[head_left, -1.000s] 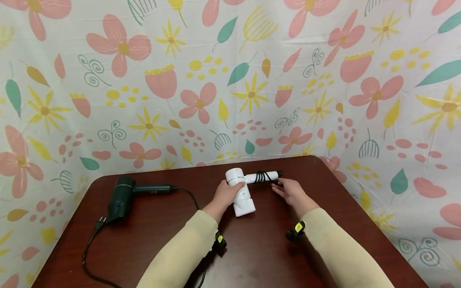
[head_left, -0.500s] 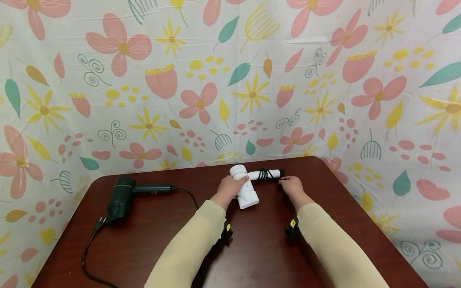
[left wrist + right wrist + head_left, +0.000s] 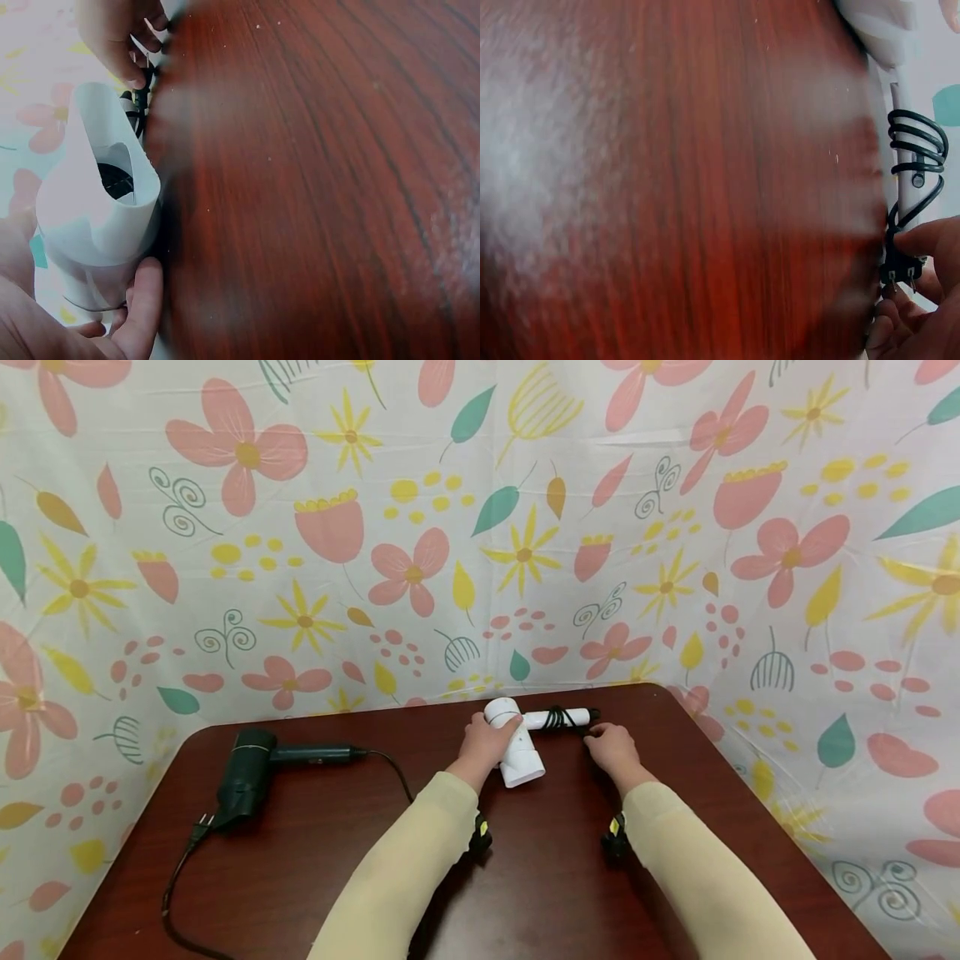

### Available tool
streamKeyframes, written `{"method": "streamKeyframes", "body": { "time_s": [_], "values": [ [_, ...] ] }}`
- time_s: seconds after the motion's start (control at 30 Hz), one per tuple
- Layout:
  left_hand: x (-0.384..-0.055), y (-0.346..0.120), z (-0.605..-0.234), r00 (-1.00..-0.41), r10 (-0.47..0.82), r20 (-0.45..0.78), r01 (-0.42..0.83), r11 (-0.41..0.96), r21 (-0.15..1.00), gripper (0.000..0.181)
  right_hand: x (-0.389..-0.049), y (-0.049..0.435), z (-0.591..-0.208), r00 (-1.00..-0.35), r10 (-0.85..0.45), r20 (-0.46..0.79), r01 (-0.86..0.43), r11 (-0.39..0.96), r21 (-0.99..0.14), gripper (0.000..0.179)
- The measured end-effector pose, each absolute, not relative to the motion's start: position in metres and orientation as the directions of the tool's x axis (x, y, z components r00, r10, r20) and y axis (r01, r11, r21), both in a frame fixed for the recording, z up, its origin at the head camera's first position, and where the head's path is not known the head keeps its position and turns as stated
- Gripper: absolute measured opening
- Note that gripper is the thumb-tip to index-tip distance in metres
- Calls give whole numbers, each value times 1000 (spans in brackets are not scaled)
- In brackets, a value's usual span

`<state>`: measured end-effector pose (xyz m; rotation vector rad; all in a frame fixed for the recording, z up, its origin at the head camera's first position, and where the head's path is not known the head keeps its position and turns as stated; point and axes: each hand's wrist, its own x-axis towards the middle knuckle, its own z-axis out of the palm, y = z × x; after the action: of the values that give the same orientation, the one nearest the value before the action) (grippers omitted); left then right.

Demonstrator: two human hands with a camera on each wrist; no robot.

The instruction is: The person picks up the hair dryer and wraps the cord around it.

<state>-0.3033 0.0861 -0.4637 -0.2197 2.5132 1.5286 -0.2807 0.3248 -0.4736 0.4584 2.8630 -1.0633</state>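
A person's left hand point(image 3: 486, 747) curls round a white hair dryer point(image 3: 522, 762) whose handle point(image 3: 579, 717) extends toward the right hand point(image 3: 613, 752), which pinches the plug point(image 3: 901, 269) of the coiled black cord point(image 3: 556, 718); a dark hair dryer point(image 3: 247, 775) lies left of both hands.

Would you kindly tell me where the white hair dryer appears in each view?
Head: the white hair dryer is right of and below centre.
Left wrist: on the left side.
Right wrist: at upper right, cut off at the top.
Shared landmark: the right hand, pinching the black plug, shows in all three.
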Motion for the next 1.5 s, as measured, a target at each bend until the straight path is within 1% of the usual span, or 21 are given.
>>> {"method": "streamKeyframes", "body": {
  "time_s": [0.2, 0.4, 0.57, 0.63, 0.73, 0.87, 1.03, 1.2, 1.27, 1.37, 1.5],
  "values": [
    [-304, 83, -462, -966, -27, -257, -244, 433, 868, 86, -280, 326, -472, -970, 198, -140, 241, 731, -639, 52],
    [-303, 75, -459, -953, -30, -301, -286, 410, 866, 86, -277, 329, -472, -971, 193, -143, 238, 689, -685, 58],
    [-302, 55, -457, -952, -35, -305, -288, 446, 848, 85, -268, 336, -471, -975, 187, -123, 219, 682, -698, 65],
    [-300, 42, -455, -956, -19, -292, -267, 466, 843, 83, -264, 338, -470, -977, 181, -109, 205, 692, -692, 70],
    [-293, 21, -452, -963, 39, -267, -216, 479, 851, 79, -256, 340, -468, -983, 158, -90, 177, 715, -676, 78],
    [-273, -10, -447, -971, 126, -204, -108, 530, 841, 74, -243, 338, -464, -994, 92, -55, 105, 752, -651, 82],
    [-237, -47, -440, -974, 182, -131, 17, 643, 766, 70, -223, 324, -453, -1000, -4, 12, -10, 778, -628, 82],
    [-200, -78, -430, -969, 236, -69, 130, 729, 672, 76, -204, 303, -446, -991, -84, 106, -130, 803, -582, 77],
    [-188, -91, -427, -970, 241, -22, 179, 776, 605, 80, -195, 293, -444, -981, -123, 150, -185, 820, -542, 76],
    [-171, -108, -423, -971, 236, 40, 225, 840, 494, 85, -181, 279, -442, -960, -192, 203, -265, 852, -452, 76],
    [-152, -128, -423, -972, 226, 69, 234, 887, 399, 92, -164, 266, -443, -930, -274, 245, -345, 879, -330, 75]
  ]
}}
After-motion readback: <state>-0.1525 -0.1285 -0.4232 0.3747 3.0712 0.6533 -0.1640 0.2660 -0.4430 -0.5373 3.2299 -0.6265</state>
